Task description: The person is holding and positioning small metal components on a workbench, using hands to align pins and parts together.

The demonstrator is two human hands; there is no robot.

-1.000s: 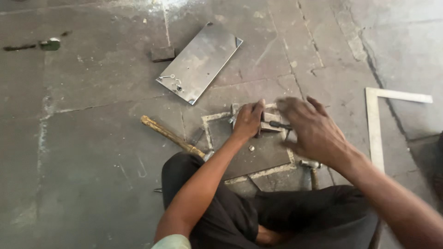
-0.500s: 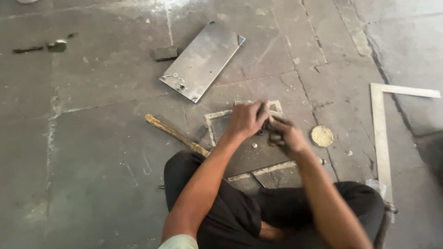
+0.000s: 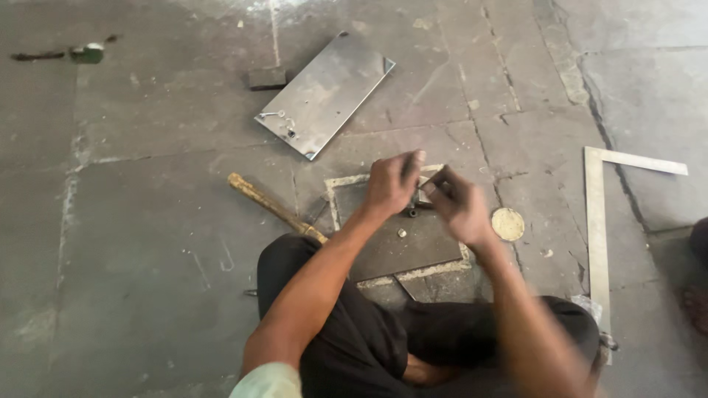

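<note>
I sit on the floor with a square dark metal plate [image 3: 413, 247] with pale edges in front of my legs. My left hand [image 3: 391, 184] rests at the plate's far right corner, its fingers curled down on a small pale metal piece [image 3: 425, 196]. Close beside it, my blurred right hand [image 3: 463, 210] is pinched on a small dark tool [image 3: 441, 179]. Two small nuts [image 3: 411, 213] lie on the plate just below my left hand.
A wooden handle [image 3: 269, 204] lies left of the plate. A larger grey metal sheet [image 3: 324, 92] and a small dark block [image 3: 267, 77] lie farther off. A round brass disc [image 3: 507, 223] and a steel square [image 3: 596, 228] lie to the right. A green object [image 3: 87, 53] is far left.
My right hand has closed from spread fingers and come in next to my left hand, uncovering the brass disc. My left hand has stayed at the plate's corner.
</note>
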